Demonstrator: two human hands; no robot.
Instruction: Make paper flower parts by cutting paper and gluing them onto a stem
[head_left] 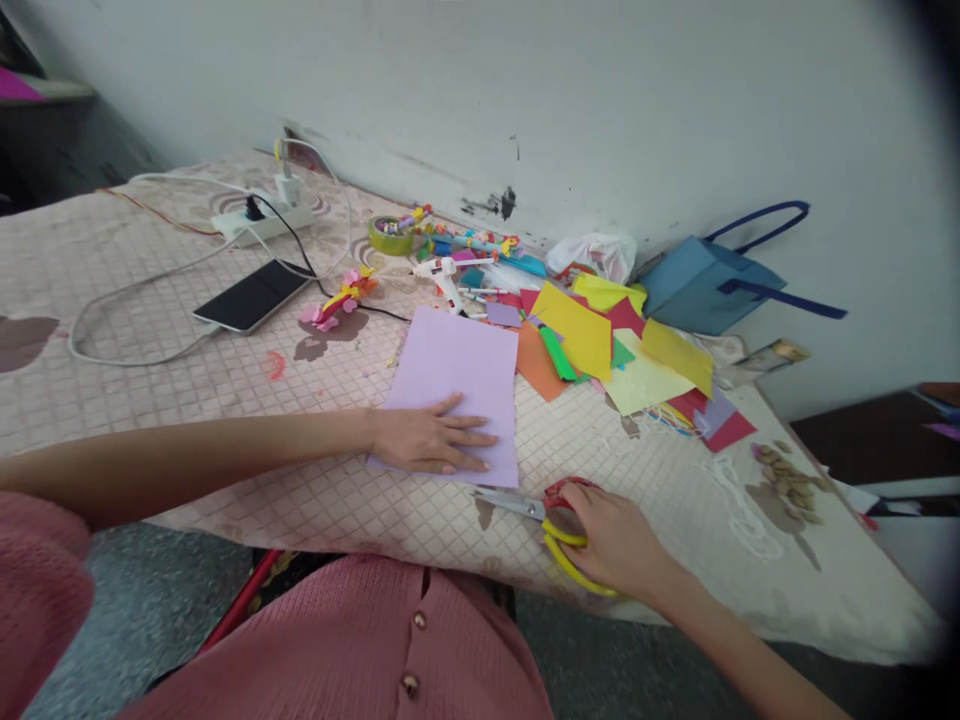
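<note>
A light purple sheet of paper (461, 360) lies on the patterned tablecloth in front of me. My left hand (431, 438) rests flat on its lower part, fingers spread. Just off the sheet's lower right corner, my right hand (619, 540) grips a pair of scissors (566, 545) with red and yellow handles. The blades point left and lie close to the paper's bottom edge. Whether they touch the paper I cannot tell. Beyond the top of the sheet lies a white glue gun (444, 280).
Coloured paper pieces (574, 330) pile up at the right, by a blue bag (709, 285). A phone (255, 295) on a cable, a power strip (262, 222) and a paper flower craft (341, 300) lie left. Green tape (390, 235) is at the back; white string (742, 510) sits far right.
</note>
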